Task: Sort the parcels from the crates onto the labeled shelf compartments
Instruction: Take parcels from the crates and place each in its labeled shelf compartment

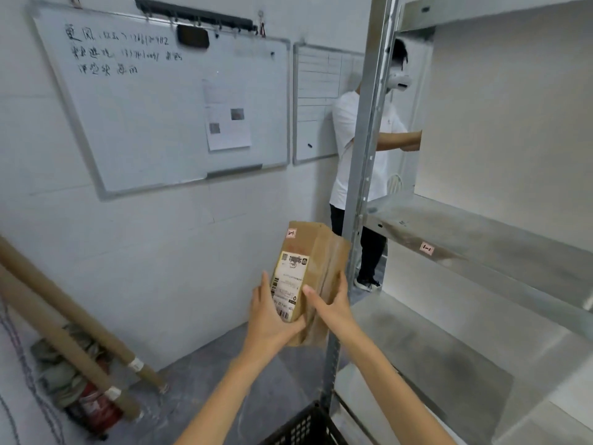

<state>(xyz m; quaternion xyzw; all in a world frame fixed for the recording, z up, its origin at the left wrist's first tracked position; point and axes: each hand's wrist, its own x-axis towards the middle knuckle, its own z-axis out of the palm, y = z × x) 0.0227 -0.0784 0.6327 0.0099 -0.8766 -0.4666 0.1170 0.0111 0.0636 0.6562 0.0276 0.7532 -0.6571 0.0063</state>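
Gripping a brown paper parcel (316, 252) upright in mid-air with both hands: left hand (272, 319) curled round the lower left edge, over the white shipping label (288, 284); right hand (332, 305) clasping the right side, thumb across the front. Held just left of the grey metal shelf post (365, 149). Pink sticker (291, 233) on the parcel's top corner; pink tag (426, 248) marked 1-1 on the shelf edge (481, 271) to the right. Black plastic crate (308, 428) low by the post's foot.

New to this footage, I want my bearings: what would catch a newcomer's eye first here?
A brown parcel with a white label, held up at centre by the left hand and the right hand. Just right of it stands a metal shelf bearing a pink tag, and a whiteboard with handwriting hangs on the wall at upper left.
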